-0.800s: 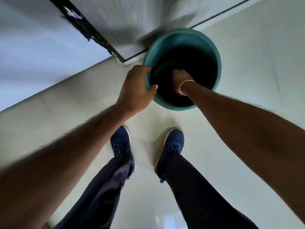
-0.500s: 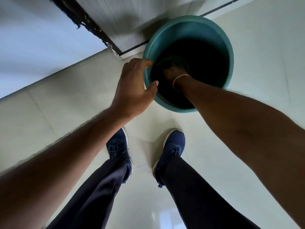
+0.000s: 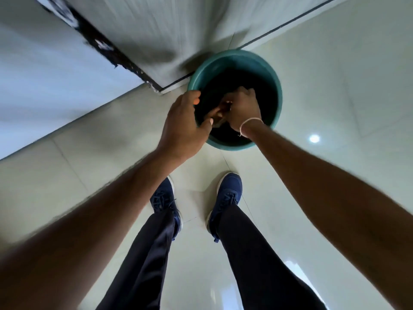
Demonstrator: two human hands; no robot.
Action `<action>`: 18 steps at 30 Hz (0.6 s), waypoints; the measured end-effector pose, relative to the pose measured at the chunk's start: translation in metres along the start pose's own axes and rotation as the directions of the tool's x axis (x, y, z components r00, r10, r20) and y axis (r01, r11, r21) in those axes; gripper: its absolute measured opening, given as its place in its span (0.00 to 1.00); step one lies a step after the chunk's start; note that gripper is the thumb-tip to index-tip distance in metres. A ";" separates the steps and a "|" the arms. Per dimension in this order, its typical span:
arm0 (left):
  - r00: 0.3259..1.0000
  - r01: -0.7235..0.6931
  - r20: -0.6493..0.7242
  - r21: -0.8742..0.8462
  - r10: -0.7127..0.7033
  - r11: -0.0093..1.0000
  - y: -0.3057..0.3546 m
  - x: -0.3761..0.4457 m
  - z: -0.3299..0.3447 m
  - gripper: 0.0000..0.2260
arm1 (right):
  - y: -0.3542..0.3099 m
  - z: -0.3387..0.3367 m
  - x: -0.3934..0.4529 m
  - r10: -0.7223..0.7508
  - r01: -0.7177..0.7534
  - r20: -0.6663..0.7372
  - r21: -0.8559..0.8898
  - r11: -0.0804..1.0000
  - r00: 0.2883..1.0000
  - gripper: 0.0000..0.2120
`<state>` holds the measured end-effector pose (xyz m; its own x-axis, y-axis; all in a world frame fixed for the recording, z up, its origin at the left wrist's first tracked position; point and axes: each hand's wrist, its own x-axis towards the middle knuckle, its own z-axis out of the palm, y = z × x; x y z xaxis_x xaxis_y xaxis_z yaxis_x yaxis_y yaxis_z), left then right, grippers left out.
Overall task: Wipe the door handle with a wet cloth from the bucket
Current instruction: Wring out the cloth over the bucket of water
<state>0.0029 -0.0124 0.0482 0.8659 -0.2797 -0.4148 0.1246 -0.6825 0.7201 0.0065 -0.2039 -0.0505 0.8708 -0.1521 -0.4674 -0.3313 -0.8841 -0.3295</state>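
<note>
A teal bucket [image 3: 276, 86] stands on the tiled floor by the foot of a door; its inside is dark. My right hand [image 3: 242, 108], with a thin band at the wrist, is inside the bucket, its fingers closed on a dark wet cloth [image 3: 220, 116] that barely shows against the dark interior. My left hand [image 3: 183, 128] hovers over the bucket's left rim with fingers and thumb spread and curved toward the cloth, holding nothing. The door handle is out of view.
The bottom of a pale door [image 3: 156, 30] and its chipped dark edge [image 3: 107, 50] rise just behind the bucket. A wall [image 3: 44, 74] runs along the left. My feet in blue shoes [image 3: 228, 193] stand on glossy floor tiles just before the bucket.
My right hand has risen from deep in the bucket, closed on the cloth. My left hand has come off the rim and spread toward it. The view has shifted.
</note>
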 end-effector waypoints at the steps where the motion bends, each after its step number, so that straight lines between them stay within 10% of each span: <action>1: 1.000 0.002 0.001 -0.014 -0.002 1.000 0.011 -0.005 -0.005 0.29 | -0.006 -0.014 -0.015 0.075 -0.072 -0.010 0.186 0.980 0.997 0.09; 4: 1.000 -0.006 -0.017 -0.049 0.005 0.999 0.051 -0.023 -0.030 0.28 | -0.037 -0.074 -0.071 0.327 -0.323 0.130 0.685 0.653 0.936 0.07; 9: 0.997 0.038 -0.067 -0.083 -0.044 0.996 0.118 -0.069 -0.085 0.23 | -0.092 -0.181 -0.162 0.402 -0.474 0.389 0.871 0.134 0.829 0.07; 18: 0.916 0.350 -0.013 -0.461 -0.401 0.815 0.225 -0.161 -0.187 0.08 | -0.191 -0.320 -0.287 0.357 -0.410 0.352 0.907 0.099 0.865 0.06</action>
<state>-0.0179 0.0054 0.3805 0.7494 0.0259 -0.6616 0.6282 -0.3432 0.6983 -0.0639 -0.1328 0.4085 0.5073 -0.2912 -0.8111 -0.7194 0.3750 -0.5846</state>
